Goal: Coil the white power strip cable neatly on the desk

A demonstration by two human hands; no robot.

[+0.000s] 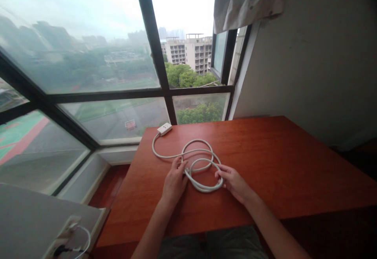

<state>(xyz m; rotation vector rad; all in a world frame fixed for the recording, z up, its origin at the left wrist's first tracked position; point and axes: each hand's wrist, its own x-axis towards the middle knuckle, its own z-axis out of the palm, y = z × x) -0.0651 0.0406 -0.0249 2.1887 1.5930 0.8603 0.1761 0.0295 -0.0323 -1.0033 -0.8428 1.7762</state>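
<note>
A white extension cord [206, 189] lies in loose loops on the reddish-brown wooden table. Its socket block [164, 128] rests near the table's far left corner, joined by a single curved run of cable. On the left side of the loops, my left hand [176, 178] is closed around the cable, fingers bent over it. My right hand [231, 178] grips the right side of the same loops between thumb and fingers. The cord's plug end does not show clearly; it may be hidden at my left hand.
The wooden table [265, 161] reaches to the window [165, 94] and the right wall [309, 62]. A curtain [247, 4] hangs at upper right, beside an open window pane. At lower left, wall outlets [70, 225] hold plugged-in cables.
</note>
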